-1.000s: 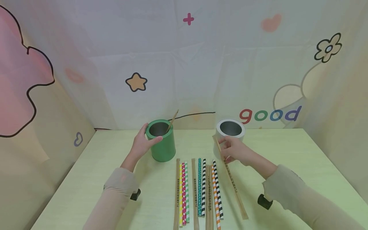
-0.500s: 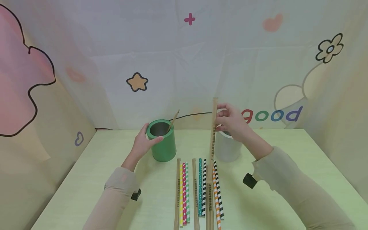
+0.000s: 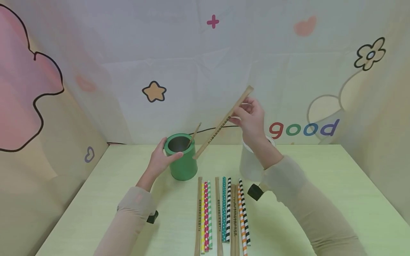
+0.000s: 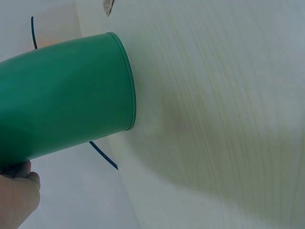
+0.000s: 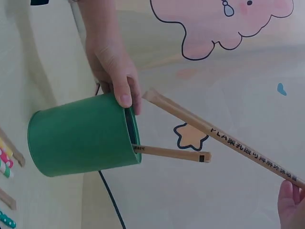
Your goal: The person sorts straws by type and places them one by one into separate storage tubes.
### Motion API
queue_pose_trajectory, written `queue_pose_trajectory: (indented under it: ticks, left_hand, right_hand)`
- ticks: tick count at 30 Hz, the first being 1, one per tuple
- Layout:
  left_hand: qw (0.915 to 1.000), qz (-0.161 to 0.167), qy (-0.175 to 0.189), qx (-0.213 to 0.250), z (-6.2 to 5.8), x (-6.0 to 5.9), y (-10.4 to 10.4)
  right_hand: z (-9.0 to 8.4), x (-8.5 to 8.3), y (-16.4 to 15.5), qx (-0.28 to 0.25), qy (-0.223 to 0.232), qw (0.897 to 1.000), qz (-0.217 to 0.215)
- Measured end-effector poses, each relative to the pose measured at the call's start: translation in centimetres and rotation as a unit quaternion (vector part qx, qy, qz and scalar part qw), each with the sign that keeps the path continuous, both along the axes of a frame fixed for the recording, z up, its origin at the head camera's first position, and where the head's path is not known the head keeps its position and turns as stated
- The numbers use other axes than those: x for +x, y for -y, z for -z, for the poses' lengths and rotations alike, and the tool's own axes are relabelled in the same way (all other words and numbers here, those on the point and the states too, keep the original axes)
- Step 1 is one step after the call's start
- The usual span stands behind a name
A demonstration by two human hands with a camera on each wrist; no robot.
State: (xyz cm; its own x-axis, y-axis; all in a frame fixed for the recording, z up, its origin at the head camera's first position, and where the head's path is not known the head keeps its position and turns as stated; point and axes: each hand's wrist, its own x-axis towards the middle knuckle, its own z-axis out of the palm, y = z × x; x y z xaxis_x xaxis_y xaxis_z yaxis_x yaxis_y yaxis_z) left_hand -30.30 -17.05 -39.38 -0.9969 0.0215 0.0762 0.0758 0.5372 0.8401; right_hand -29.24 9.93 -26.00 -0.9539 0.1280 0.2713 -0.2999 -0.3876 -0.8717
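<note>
Your right hand [image 3: 251,115] has lifted the paper-wrapped straw [image 3: 221,124] off the bench [image 3: 320,185] and tilted it, low end at the green can's [image 3: 183,163] rim, so it looks ready to drop in. Your left hand [image 3: 160,160] grips the can. Counts: two cans, one wrapped straw inside, four wrapped and seven patterned on the bench.

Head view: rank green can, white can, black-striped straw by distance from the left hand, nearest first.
1. green can: the left hand grips its rim, on the table's left side.
2. black-striped straw: lying flat in the row at centre front, to the hand's right.
3. white can: farther right, partly hidden behind the right forearm.
</note>
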Motion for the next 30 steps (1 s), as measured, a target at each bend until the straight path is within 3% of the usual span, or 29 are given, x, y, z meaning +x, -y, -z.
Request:
queue_pose_trajectory:
  ticks: [5, 13, 22, 30]
  left_hand:
    - [1.0000, 0.000, 0.001, -0.001, -0.1, 0.0, 0.0]
    - [1.0000, 0.001, 0.007, 0.000, -0.1, 0.1, 0.0]
    - [1.0000, 0.003, -0.002, 0.001, -0.1, 0.3, 0.0]
    - [1.0000, 0.003, -0.004, -0.002, -0.1, 0.2, 0.0]
  right_hand:
    - [0.4, -0.7, 1.3, -0.020, -0.011, 0.999, 0.041]
    - [2.5, -1.7, 3.3, 0.021, -0.012, 0.998, 0.062]
    - [4.8, -2.6, 5.3, 0.084, 0.017, 0.995, 0.040]
    - [6.4, -2.8, 6.8, 0.161, 0.043, 0.986, 0.019]
